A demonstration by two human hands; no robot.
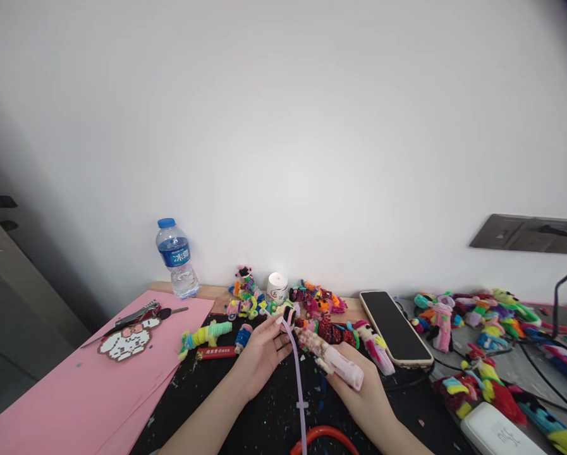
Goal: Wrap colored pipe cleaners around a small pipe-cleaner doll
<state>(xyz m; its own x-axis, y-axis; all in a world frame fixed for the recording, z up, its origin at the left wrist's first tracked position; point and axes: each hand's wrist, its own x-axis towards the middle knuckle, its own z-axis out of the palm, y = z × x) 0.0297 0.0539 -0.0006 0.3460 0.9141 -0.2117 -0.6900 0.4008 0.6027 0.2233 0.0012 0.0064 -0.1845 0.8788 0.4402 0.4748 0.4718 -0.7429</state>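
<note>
My left hand (263,355) pinches a long pale purple pipe cleaner (299,379) against the head end of a fuzzy doll. The strand's free end hangs down toward the bottom of the view. The pipe cleaner doll (344,368) is pale pink and beige, with a thick smooth lower end. It lies tilted, head end up and to the left, with my right hand (359,388) closed around its lower part. Some of the left fingers and the doll's head overlap, so the exact grip there is partly hidden.
More fuzzy dolls (207,336) lie around a paper cup (277,287) and at the right. A phone (397,328), a white case (499,430) and a red loop (323,431) are nearby. Pink sheets (98,385) hold pliers (136,316); a water bottle (176,259) leans against the wall.
</note>
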